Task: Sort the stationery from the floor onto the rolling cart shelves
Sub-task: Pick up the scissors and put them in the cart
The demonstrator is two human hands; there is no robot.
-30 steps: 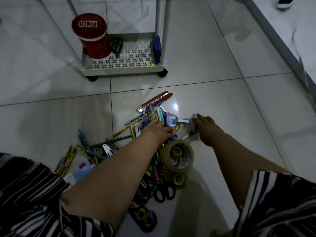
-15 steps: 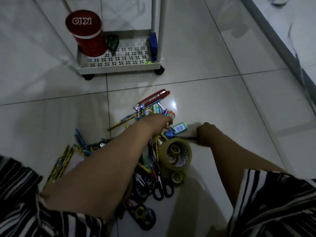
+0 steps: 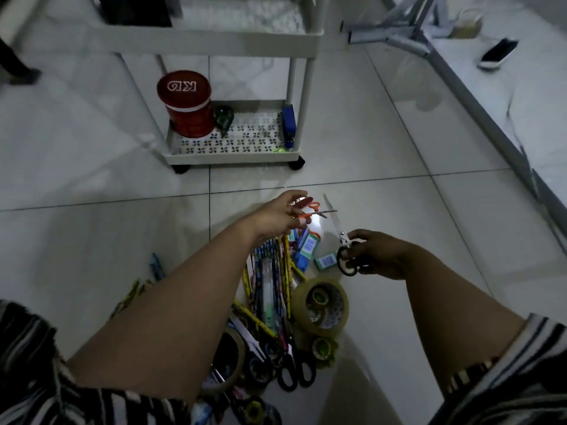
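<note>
**Dim room, glossy tiled floor**

The floor is laid with large pale glossy tiles, split by thin dark grout lines, and it carries soft reflections and one small bright glare spot near the middle. The light is low and cool. Along the right edge runs a raised white surface with a dark phone lying on it. At the top right stands a folding grey metal frame.

Left hand pinches orange scissors; right hand holds black-handled scissors. Both above stationery pile on floor; cart beyond.
</note>
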